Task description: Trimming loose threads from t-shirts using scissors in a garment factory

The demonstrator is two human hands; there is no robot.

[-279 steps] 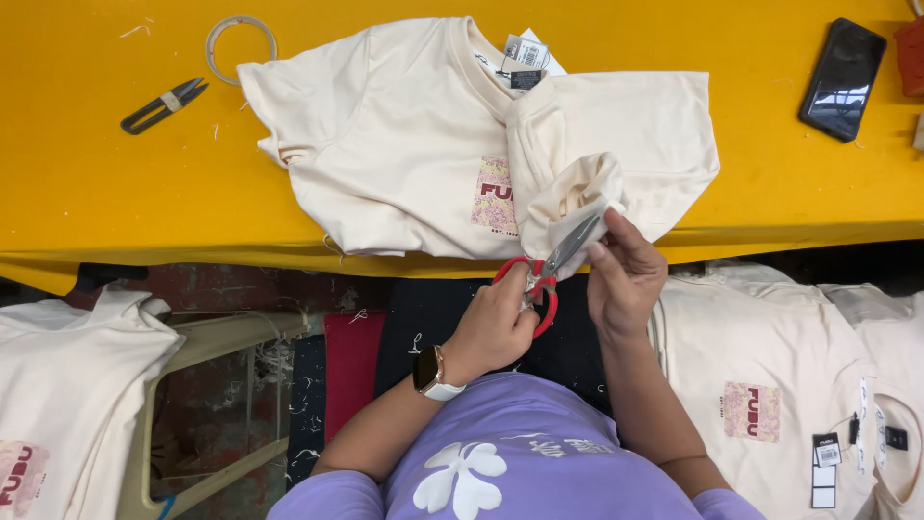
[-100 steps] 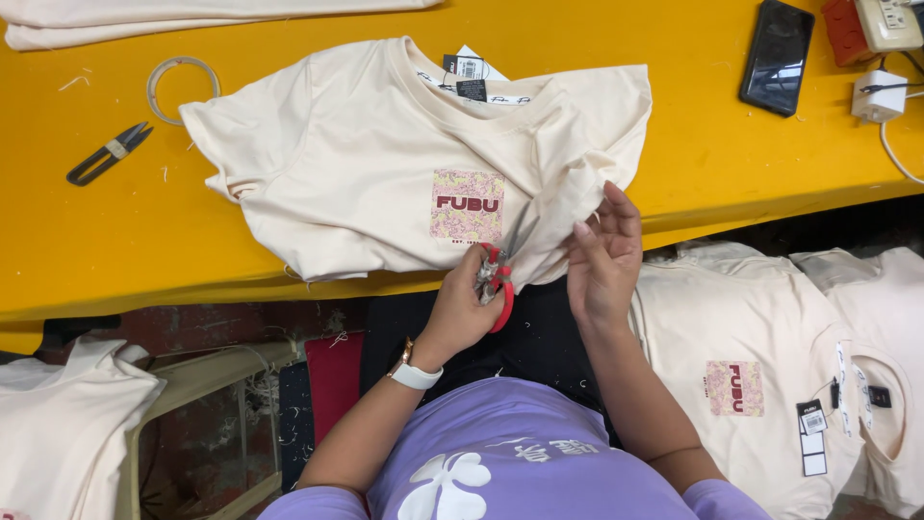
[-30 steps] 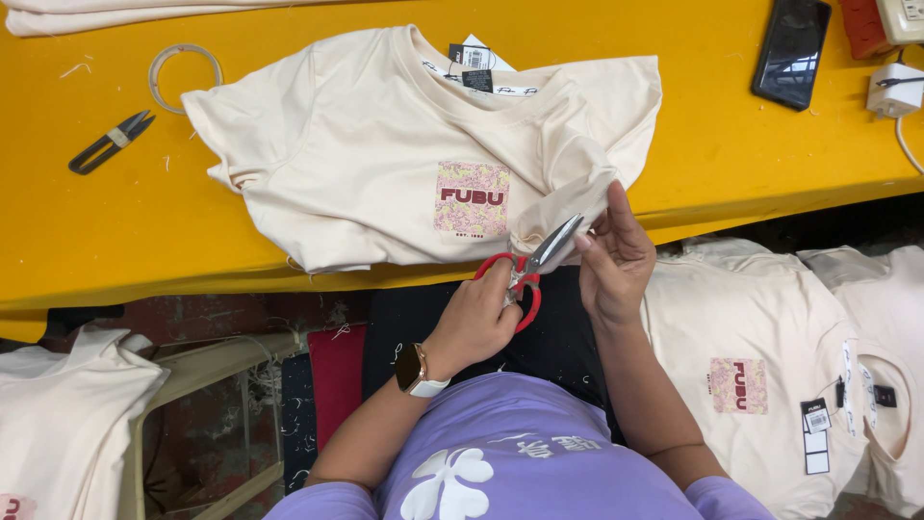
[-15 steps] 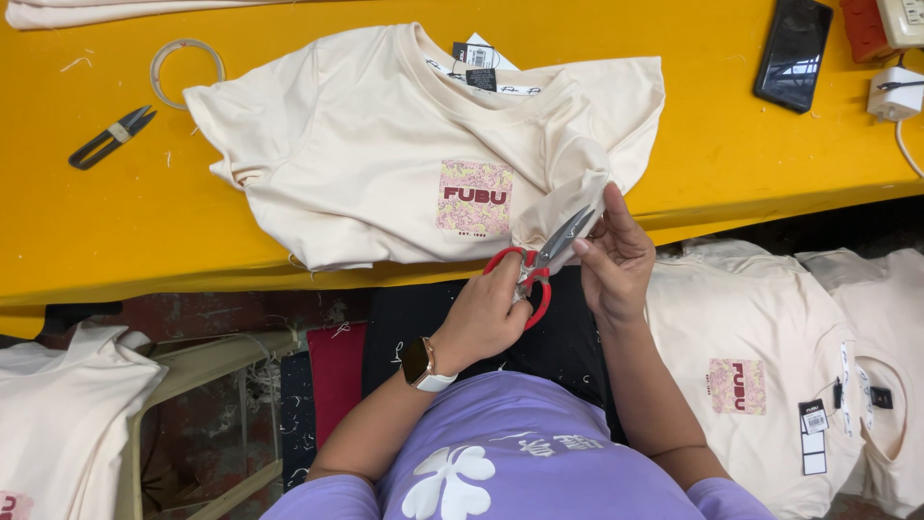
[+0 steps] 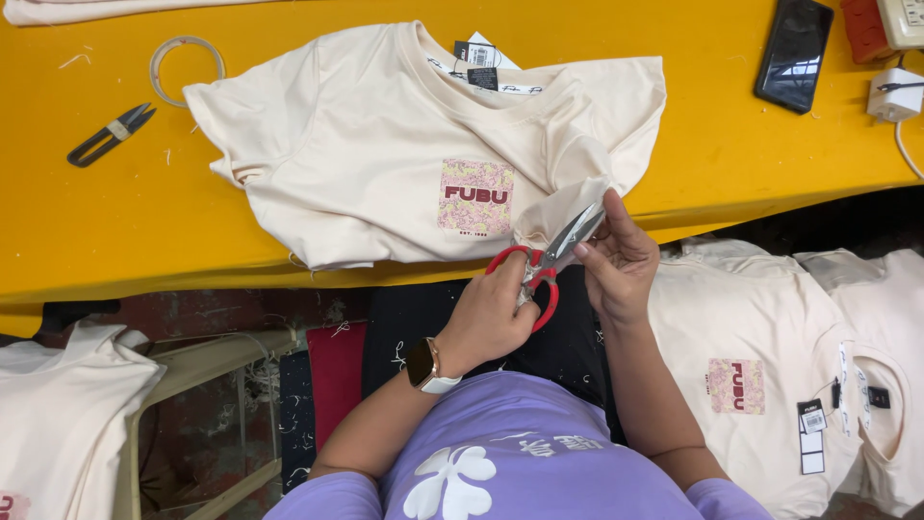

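Our left hand (image 5: 496, 313) grips the red scissors (image 5: 544, 265), our right hand (image 5: 621, 260) pinches the shirt (image 5: 385, 154) hem; we keep the fabric taut and snip close.

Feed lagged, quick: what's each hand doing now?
Left hand: closed on red-handled metal scissors.
Right hand: pinching the cream cotton T-shirt fold by the blades.

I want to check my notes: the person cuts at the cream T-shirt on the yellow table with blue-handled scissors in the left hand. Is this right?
Not quite: the scissors have red handles, not blue, as the head view shows. The rest stands: the left hand works them at a fold of the cream T-shirt lying on the yellow table, while the right hand pinches the fabric.
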